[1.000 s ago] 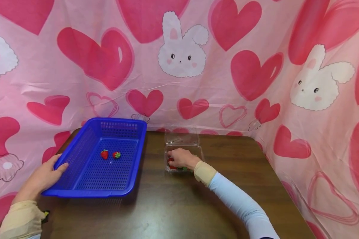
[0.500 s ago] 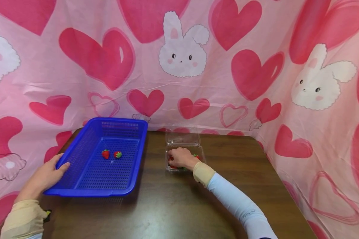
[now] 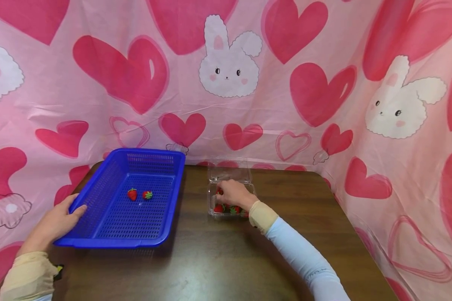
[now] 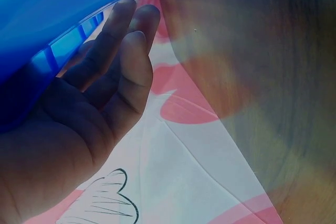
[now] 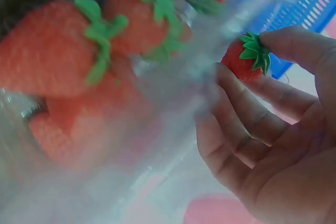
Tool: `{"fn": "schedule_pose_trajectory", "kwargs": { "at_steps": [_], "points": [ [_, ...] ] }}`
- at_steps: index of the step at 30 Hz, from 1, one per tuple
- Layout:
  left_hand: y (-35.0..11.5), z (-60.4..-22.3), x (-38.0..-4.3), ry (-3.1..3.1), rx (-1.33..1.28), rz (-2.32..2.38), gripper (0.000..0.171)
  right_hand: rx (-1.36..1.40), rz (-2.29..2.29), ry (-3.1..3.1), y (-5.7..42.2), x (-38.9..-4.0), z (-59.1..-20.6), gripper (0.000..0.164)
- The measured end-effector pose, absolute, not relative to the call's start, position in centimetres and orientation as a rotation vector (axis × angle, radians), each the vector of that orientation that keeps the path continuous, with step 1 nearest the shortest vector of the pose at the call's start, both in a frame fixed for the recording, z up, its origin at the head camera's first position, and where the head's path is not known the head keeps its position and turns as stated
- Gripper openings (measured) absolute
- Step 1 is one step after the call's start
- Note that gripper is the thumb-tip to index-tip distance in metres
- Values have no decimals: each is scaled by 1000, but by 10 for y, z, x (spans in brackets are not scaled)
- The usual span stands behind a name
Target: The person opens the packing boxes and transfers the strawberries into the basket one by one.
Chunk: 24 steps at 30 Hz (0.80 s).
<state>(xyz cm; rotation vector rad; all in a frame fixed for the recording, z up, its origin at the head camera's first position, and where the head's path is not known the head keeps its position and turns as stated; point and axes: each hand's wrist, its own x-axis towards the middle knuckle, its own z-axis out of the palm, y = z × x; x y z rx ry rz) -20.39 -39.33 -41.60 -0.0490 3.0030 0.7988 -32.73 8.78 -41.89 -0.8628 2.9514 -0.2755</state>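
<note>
My left hand (image 3: 58,219) grips the left rim of a blue plastic basket (image 3: 135,223), thumb over the rim and fingers along the outside. In the left wrist view those fingers (image 4: 128,72) curve up against the basket's underside and wall. Two strawberries (image 3: 132,194) lie on the basket floor. Between thumb and fingertips, my right hand (image 3: 234,193) pinches a small strawberry (image 5: 242,65) by its leafy top and side. That hand is over a clear plastic clamshell box (image 3: 209,196), where several more strawberries (image 3: 234,210) sit, partly hidden beneath it.
The box's clear lid (image 3: 229,172) stands raised at the back. Everything rests on a dark wooden table (image 3: 218,263). A pink cloth (image 3: 181,92) printed with hearts and rabbits hangs close behind the table and along its sides.
My right hand has lifted slightly from the bottom of the clamshell box, with a strawberry now showing between its fingers. More strawberries in the box are uncovered. The left hand and basket stay put.
</note>
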Motion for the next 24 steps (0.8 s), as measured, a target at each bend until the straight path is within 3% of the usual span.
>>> {"fn": "schedule_pose_trajectory", "kwargs": {
  "at_steps": [15, 24],
  "points": [
    [-394, -414, -203, 2929, -106, 818, 73, -932, -325, 3023, 88, -333, -386, 18],
    [-394, -416, -205, 2975, -80, 815, 69, -1064, -347, 3015, 70, -338, -368, 23]
  ]
}}
